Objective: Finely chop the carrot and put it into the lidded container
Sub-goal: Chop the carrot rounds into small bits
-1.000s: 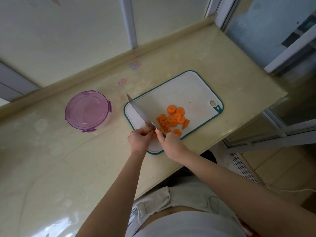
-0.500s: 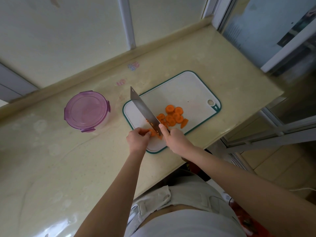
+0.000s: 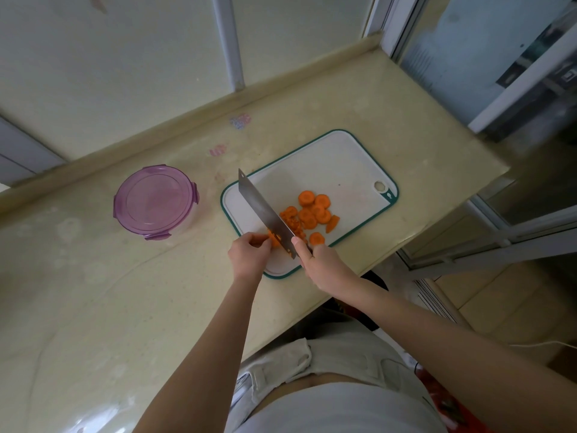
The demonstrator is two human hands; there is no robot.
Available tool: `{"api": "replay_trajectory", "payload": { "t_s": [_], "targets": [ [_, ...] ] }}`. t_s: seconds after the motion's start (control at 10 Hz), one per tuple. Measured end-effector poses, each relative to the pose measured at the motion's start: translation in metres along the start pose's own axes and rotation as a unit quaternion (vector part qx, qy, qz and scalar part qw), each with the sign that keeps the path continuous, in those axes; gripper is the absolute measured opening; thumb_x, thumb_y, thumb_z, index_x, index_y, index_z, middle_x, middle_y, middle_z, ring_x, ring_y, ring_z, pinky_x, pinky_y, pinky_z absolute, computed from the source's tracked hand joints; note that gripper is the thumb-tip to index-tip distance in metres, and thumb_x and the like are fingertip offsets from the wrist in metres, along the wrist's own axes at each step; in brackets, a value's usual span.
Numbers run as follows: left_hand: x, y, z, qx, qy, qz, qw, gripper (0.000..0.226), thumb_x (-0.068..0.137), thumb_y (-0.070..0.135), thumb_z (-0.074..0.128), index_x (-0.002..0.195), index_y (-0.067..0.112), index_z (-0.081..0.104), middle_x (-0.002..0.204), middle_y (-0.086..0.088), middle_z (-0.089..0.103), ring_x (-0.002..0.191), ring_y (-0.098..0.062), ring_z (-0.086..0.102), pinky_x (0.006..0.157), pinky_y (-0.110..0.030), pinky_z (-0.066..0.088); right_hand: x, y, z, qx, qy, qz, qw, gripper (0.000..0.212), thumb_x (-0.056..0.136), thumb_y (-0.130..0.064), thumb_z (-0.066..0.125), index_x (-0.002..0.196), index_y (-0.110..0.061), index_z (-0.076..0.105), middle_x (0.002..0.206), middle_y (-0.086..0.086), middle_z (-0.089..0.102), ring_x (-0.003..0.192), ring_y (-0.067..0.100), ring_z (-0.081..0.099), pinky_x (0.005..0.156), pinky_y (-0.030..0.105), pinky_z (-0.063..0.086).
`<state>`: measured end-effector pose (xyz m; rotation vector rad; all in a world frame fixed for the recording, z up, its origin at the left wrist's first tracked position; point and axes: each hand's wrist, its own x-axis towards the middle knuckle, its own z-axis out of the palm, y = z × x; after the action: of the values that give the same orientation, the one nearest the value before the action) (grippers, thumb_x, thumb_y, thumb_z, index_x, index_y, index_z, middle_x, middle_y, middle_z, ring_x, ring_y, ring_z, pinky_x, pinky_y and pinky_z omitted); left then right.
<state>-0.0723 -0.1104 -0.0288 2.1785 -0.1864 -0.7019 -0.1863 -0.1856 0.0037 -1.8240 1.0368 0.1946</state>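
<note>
Gripping the cleaver (image 3: 265,210), the right hand (image 3: 323,265) sets its blade against the carrot piece (image 3: 274,239) pinched by the left hand (image 3: 248,254). Round slices (image 3: 313,209) lie on the cutting board (image 3: 343,164).

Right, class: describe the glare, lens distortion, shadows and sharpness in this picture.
Head view: glare streaks the counter at bottom left; the wide lens bends the window frame and counter edge; light is soft, shadows faint; knife and carrot look fairly sharp.

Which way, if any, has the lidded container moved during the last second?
No. The lidded container keeps its place beside the cutting board's left edge.
</note>
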Motion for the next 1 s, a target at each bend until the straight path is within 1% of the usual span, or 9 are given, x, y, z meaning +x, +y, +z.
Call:
{"api": "replay_trajectory", "payload": {
  "t_s": [0.3, 0.4, 0.5, 0.6, 0.7, 0.8, 0.9, 1.0],
  "targets": [
    [-0.001, 0.003, 0.002, -0.003, 0.002, -0.016, 1.0, 0.011, 0.085, 0.012, 0.063, 0.092, 0.005, 0.069, 0.084, -0.002, 0.063, 0.078, -0.013, 0.055, 0.069, -0.02, 0.041, -0.001, 0.002, 0.002, -0.014, 0.006, -0.002, 1.0, 0.058, 0.098, -0.05, 0.033, 0.055, -0.013, 0.039, 0.054, 0.001, 0.044, 0.052, 0.014, 0.044, 0.052, 0.024, 0.034],
    [0.001, 0.003, 0.002, -0.003, -0.002, -0.023, 1.0, 0.009, 0.085, 0.012, 0.064, 0.089, 0.006, 0.069, 0.083, -0.002, 0.063, 0.077, -0.013, 0.055, 0.067, -0.02, 0.04, -0.002, -0.002, 0.0, -0.037, -0.004, 0.0, 0.999, 0.053, 0.099, -0.049, 0.031, 0.056, -0.019, 0.037, 0.056, 0.001, 0.044, 0.054, 0.015, 0.045, 0.053, 0.027, 0.037],
    [0.005, 0.002, 0.002, 0.001, -0.01, -0.025, 1.0, 0.006, 0.083, 0.01, 0.065, 0.084, 0.007, 0.069, 0.081, -0.002, 0.064, 0.076, -0.014, 0.056, 0.067, -0.022, 0.041, -0.003, -0.009, -0.007, -0.048, -0.036, 0.001, 0.998, 0.043, 0.1, -0.047, 0.029, 0.065, -0.024, 0.037, 0.065, 0.002, 0.043, 0.059, 0.016, 0.044, 0.058, 0.027, 0.04],
    [0.006, 0.002, 0.002, -0.002, -0.014, -0.026, 1.0, 0.005, 0.082, 0.008, 0.065, 0.082, 0.007, 0.07, 0.077, -0.002, 0.063, 0.075, -0.014, 0.056, 0.067, -0.023, 0.041, -0.001, -0.013, -0.007, -0.022, -0.038, 0.013, 0.999, 0.048, 0.099, -0.049, 0.031, 0.081, -0.008, 0.049, 0.068, 0.001, 0.043, 0.059, 0.01, 0.041, 0.058, 0.019, 0.035],
    [0.007, 0.002, 0.001, -0.004, -0.017, -0.025, 1.0, 0.006, 0.08, 0.007, 0.065, 0.076, 0.01, 0.068, 0.073, 0.0, 0.062, 0.074, -0.015, 0.056, 0.066, -0.023, 0.042, 0.005, -0.02, -0.003, -0.022, -0.04, 0.018, 0.999, 0.049, 0.101, -0.043, 0.033, 0.109, 0.001, 0.054, 0.071, 0.0, 0.042, 0.061, 0.011, 0.04, 0.058, 0.023, 0.036],
    [0.007, 0.002, 0.001, 0.001, -0.021, -0.023, 1.0, 0.008, 0.079, 0.008, 0.065, 0.073, 0.013, 0.067, 0.07, 0.002, 0.061, 0.073, -0.015, 0.056, 0.064, -0.022, 0.042, 0.012, -0.014, 0.009, -0.088, -0.045, -0.011, 0.995, 0.031, 0.103, -0.032, 0.032, 0.105, -0.016, 0.058, 0.071, 0.001, 0.043, 0.062, 0.018, 0.043, 0.058, 0.033, 0.039],
    [0.007, 0.001, 0.001, 0.012, -0.021, -0.02, 1.0, 0.005, 0.079, 0.009, 0.065, 0.075, 0.012, 0.067, 0.07, 0.002, 0.061, 0.072, -0.013, 0.055, 0.058, -0.016, 0.04, 0.018, -0.011, 0.015, -0.073, -0.003, -0.025, 0.997, 0.054, 0.101, -0.042, 0.032, 0.054, -0.015, 0.036, 0.052, 0.001, 0.04, 0.048, 0.017, 0.041, 0.046, 0.024, 0.033],
    [0.007, 0.0, 0.001, 0.013, -0.021, -0.016, 1.0, 0.003, 0.079, 0.01, 0.065, 0.077, 0.011, 0.066, 0.073, 0.001, 0.061, 0.072, -0.013, 0.055, 0.06, -0.017, 0.039, 0.019, -0.01, 0.016, -0.058, 0.01, -0.008, 0.998, 0.06, 0.1, -0.044, 0.033, 0.051, -0.011, 0.032, 0.049, 0.002, 0.039, 0.045, 0.015, 0.038, 0.045, 0.021, 0.029]
  ]
}}
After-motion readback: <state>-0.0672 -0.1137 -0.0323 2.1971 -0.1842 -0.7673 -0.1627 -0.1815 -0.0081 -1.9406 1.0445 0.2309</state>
